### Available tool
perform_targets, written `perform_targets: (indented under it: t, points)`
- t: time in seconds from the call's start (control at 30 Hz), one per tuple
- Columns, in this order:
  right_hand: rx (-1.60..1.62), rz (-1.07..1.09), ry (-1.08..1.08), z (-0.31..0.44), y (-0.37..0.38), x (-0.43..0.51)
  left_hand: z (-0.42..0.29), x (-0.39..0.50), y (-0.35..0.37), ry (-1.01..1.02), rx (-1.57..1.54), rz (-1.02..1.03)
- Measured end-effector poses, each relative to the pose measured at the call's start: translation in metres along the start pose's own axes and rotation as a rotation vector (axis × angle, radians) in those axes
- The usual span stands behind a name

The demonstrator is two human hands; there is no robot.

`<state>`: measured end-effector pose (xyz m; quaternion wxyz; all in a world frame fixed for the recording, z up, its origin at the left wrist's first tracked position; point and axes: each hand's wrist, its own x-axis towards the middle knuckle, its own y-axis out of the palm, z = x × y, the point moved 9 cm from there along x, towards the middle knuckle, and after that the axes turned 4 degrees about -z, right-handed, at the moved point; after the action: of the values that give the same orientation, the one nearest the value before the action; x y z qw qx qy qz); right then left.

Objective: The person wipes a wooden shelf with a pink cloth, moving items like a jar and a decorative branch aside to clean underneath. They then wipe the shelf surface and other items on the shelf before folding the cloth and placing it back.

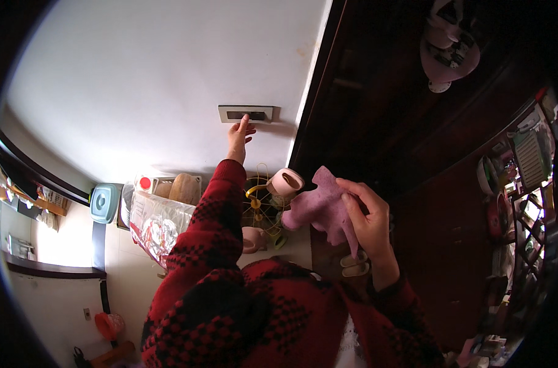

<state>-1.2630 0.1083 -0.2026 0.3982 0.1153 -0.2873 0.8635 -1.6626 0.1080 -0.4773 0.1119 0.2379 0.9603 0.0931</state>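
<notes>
My left hand (238, 135) reaches up to a wall switch panel (223, 114) with a pale frame. Its thumb rests at the dark rocker, the fingers are spread below the panel, and nothing is held. From my right hand (370, 218) hangs a crumpled pink-purple cloth (322, 202), pinched between thumb and fingers near its upper right edge. The cloth is in the air, away from the wall. Red and black patterned sleeves cover both my arms.
Below the wall stand a crate with squashes (185, 188), a clear plastic bag (161, 216), a light-blue lidded container (105, 203) and a yellow wire rack (256, 207) beside pink shoes or slippers (287, 181). Pale slippers (355, 264) lie lower down. A pink ornament (449, 55) hangs on the dark door (375, 92).
</notes>
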Motion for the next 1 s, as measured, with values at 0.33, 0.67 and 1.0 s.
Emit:
perform_targets:
  t: [0.33,0.67,1.0]
  points:
    - [0.019,0.013,0.045,-0.01,0.003,0.003,0.0,-0.006,0.006,0.011,-0.113,-0.083]
    - [0.026,-0.009,0.085,-0.019,0.003,0.008,0.013,0.015,-0.006,0.117,-0.063,-0.012]
    - [0.036,0.009,0.089,-0.019,0.008,0.004,0.006,0.001,0.007,0.21,-0.049,0.006]
